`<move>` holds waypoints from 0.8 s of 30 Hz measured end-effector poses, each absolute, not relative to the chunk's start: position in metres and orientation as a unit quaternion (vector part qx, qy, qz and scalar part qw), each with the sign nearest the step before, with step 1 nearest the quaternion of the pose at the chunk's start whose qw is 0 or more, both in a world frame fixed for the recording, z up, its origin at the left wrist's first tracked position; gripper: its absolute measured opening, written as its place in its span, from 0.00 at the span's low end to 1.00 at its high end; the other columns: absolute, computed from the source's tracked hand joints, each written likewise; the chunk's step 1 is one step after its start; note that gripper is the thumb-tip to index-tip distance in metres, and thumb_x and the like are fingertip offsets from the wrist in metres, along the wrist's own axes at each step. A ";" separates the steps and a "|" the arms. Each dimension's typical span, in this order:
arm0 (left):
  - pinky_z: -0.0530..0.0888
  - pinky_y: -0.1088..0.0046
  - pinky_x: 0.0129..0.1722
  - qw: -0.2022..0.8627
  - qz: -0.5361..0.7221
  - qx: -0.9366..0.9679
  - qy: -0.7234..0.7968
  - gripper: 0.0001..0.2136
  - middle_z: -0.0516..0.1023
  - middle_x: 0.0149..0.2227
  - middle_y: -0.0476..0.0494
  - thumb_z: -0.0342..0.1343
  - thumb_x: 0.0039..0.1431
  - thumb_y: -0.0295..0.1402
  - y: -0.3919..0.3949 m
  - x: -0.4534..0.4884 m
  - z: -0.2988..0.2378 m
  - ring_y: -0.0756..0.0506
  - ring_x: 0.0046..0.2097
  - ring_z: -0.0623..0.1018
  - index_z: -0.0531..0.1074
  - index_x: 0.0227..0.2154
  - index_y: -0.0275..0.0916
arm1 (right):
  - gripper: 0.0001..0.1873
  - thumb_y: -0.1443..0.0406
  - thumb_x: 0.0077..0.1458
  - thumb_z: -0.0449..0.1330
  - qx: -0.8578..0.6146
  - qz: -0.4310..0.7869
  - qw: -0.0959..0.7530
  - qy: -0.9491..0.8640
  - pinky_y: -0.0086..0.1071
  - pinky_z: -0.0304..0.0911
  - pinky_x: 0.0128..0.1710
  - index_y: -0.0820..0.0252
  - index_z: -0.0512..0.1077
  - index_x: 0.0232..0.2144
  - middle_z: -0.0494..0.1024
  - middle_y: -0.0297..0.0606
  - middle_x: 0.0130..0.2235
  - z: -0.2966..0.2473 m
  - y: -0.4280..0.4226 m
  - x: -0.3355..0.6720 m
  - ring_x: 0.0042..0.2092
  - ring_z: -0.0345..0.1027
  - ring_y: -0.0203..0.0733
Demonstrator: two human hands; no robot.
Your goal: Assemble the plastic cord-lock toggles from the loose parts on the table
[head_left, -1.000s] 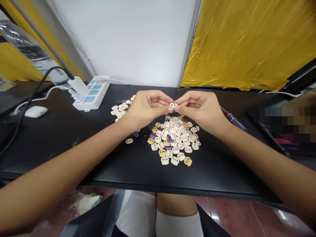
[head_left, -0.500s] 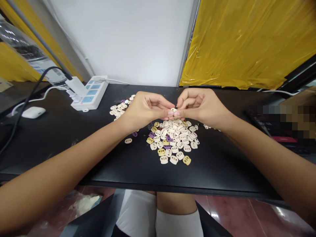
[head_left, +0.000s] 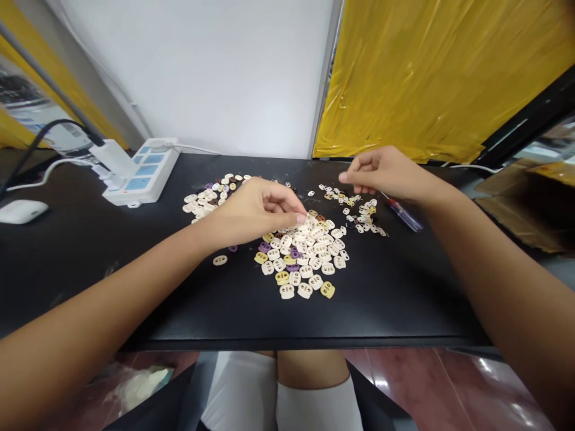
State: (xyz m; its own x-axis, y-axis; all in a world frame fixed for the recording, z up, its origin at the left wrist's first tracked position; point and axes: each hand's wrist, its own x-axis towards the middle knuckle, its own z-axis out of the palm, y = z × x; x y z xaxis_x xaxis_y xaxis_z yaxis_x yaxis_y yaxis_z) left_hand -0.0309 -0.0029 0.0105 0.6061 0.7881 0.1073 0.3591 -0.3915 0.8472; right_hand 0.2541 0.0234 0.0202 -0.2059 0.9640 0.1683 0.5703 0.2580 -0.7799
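My left hand (head_left: 265, 209) hovers at the back of the middle pile of cord locks (head_left: 314, 254), thumb and fingertips pinched together. Whatever lies between those fingertips is too small to make out. These cord locks are mostly cream, some yellow or purple, each with two holes. Off to the right, my right hand (head_left: 375, 172) is above scattered small pieces (head_left: 366, 218), its thumb pressed to the curled fingers. I cannot tell what it pinches, if anything. A screwdriver (head_left: 404, 215) with a clear purple handle lies just below the right wrist.
A second pile of cord locks (head_left: 197, 203) sits behind my left forearm. One lone cream cord lock (head_left: 220, 260) lies nearer me. Further left are a white power strip (head_left: 146, 173) with cables and a white case (head_left: 22, 211). A cardboard box (head_left: 516, 203) stands at the right.
My hands were together over the middle pile, pinching a cream cord lock. They have parted: the right moved right over the small pieces, the left stayed near the pile. The view turned slightly right.
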 end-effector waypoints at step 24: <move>0.68 0.67 0.34 0.167 -0.018 0.821 0.545 0.16 0.82 0.34 0.39 0.58 0.45 0.33 0.024 -0.076 0.046 0.42 0.34 0.79 0.82 0.38 0.37 | 0.03 0.67 0.42 0.67 -0.612 0.264 -0.031 -0.745 0.33 0.62 0.25 0.56 0.80 0.26 0.77 0.33 0.22 0.038 0.013 0.259 0.23 0.66 0.38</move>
